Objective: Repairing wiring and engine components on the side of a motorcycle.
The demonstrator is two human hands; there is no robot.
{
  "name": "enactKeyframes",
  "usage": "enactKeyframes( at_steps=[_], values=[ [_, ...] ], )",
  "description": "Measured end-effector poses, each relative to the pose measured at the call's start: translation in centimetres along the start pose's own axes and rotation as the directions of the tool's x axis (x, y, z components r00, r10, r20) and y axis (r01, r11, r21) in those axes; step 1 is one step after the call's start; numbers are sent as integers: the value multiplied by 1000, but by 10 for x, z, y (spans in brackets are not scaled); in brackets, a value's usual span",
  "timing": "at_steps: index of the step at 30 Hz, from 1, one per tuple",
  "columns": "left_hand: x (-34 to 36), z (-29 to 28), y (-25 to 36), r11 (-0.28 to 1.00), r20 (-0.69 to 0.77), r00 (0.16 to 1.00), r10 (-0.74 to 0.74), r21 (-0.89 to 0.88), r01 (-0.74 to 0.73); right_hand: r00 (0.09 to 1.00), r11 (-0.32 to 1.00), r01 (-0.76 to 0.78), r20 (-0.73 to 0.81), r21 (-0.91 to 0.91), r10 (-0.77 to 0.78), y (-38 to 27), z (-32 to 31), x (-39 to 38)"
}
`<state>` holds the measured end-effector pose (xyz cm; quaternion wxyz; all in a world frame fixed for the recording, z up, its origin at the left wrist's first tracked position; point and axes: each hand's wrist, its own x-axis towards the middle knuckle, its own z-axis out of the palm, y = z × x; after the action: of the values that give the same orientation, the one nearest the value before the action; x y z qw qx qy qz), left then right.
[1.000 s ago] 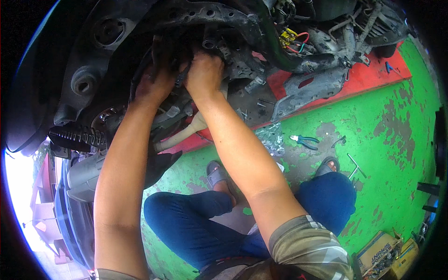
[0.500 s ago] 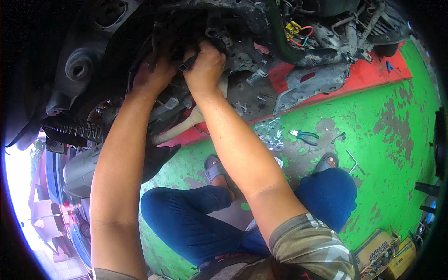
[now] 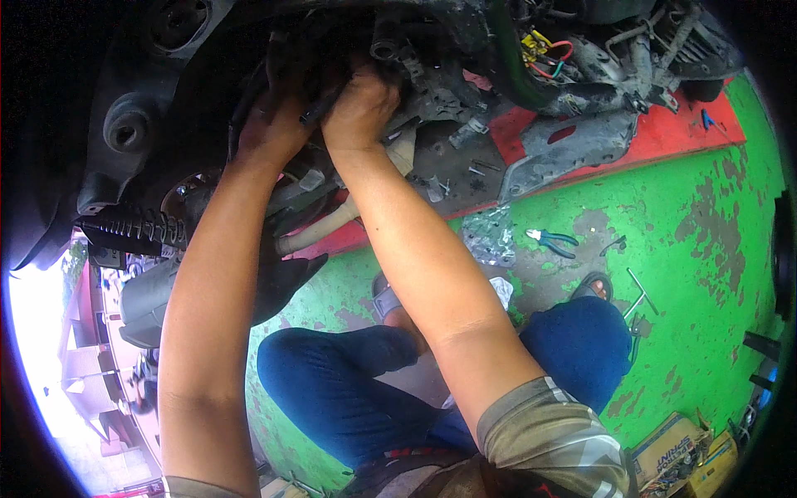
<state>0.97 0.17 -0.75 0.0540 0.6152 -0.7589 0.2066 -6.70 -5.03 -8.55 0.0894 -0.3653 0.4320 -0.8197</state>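
Note:
Both my arms reach up into the dark underside of a partly stripped scooter (image 3: 129, 129). My right hand (image 3: 361, 109) is curled, knuckles up, around a short black tube (image 3: 322, 106) whose end sticks out by the thumb. Close on its left is my left hand (image 3: 278, 129), among dark cables and frame parts. Shadow and those parts hide the left fingers, so their grip does not show. A metal pipe end (image 3: 384, 50) sits just above my right hand. Below the wrists runs a beige pipe (image 3: 320, 230).
Several loose screws lie beside a grey bracket (image 3: 573, 145) on the red platform (image 3: 681, 124). On the green floor are blue-handled pliers (image 3: 554, 242), a clear plastic bag (image 3: 490, 236) and a T-handle wrench (image 3: 641, 292). Coloured wires (image 3: 548, 54) hang at upper right; a cardboard box (image 3: 668, 448) stands lower right.
The scene has shifted slightly to the right in view. My right hand has turned a little, and the tube's end has moved slightly up and left. The blue vehicle outside is no longer visible.

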Motion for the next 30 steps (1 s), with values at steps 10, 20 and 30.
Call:
enactKeyframes(
  at_steps=[10, 20, 30],
  values=[
    [2, 0, 3, 920, -44, 988, 149, 373, -123, 970, 995, -42, 242, 88, 19, -1, -64, -9],
    [2, -15, 17, 974, 109, 984, -142, -164, 158, 868, 958, -205, 414, -203, 273, -5, -92, -46],
    [5, -17, 19, 937, 259, 936, -238, -191, 291, 907, 966, -153, 359, -207, 220, -10, -61, -61]
  ],
)
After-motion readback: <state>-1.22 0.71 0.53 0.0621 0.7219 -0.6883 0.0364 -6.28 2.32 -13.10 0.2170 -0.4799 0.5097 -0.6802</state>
